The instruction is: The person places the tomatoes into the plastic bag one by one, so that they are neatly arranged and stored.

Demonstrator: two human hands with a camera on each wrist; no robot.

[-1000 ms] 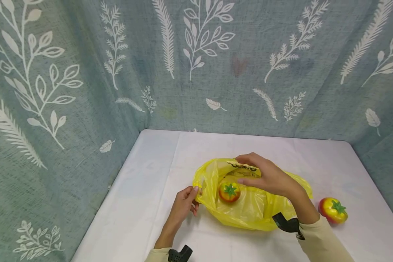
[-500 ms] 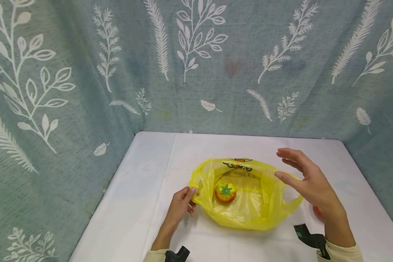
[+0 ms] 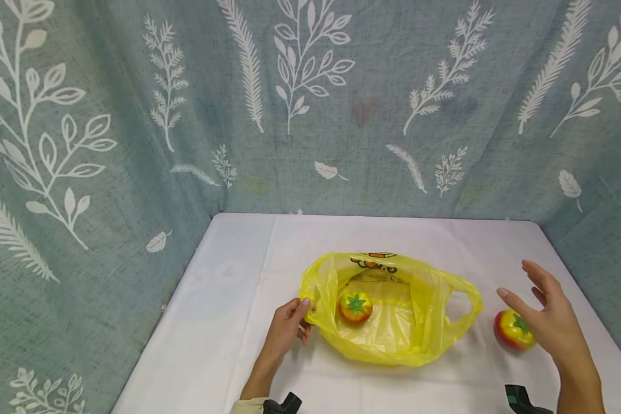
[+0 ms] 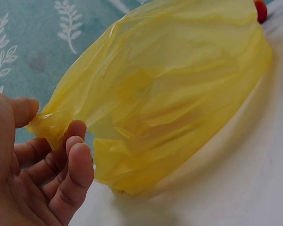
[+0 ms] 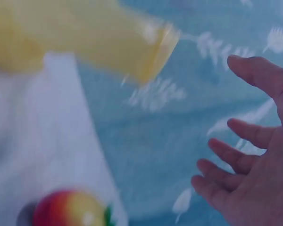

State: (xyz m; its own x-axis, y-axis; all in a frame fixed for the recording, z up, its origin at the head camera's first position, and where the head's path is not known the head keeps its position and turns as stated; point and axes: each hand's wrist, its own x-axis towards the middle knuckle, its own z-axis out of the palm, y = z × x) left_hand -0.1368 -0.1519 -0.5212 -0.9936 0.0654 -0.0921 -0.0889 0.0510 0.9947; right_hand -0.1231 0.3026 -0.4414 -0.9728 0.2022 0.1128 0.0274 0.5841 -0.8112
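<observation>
A yellow plastic bag (image 3: pixel 393 348) stands with its mouth spread on the table. Inside it, toward the left, lies a red-and-yellow toy tomato (image 3: pixel 355 309) with a green star-shaped top. My left hand (image 3: pixel 286 328) pinches the bag's left edge between thumb and fingers; the left wrist view shows the plastic (image 4: pixel 54 123) bunched there. On the table to the right of the bag is a second red-and-yellow toy fruit (image 3: pixel 514 330), partly hidden by my right hand (image 3: pixel 556 316). That hand hovers beside and above this fruit with fingers spread, holding nothing.
A white-covered table (image 3: pixel 238 276) bears everything. Grey-green curtains (image 3: pixel 310 161) with white leaf prints rise along its back and sides. The bag's right handle loop (image 3: pixel 468 307) juts out toward the second fruit.
My right hand has moved from over the bag's mouth rightward to the second fruit. The bag's right handle now stands free. My left hand keeps its hold on the left edge.
</observation>
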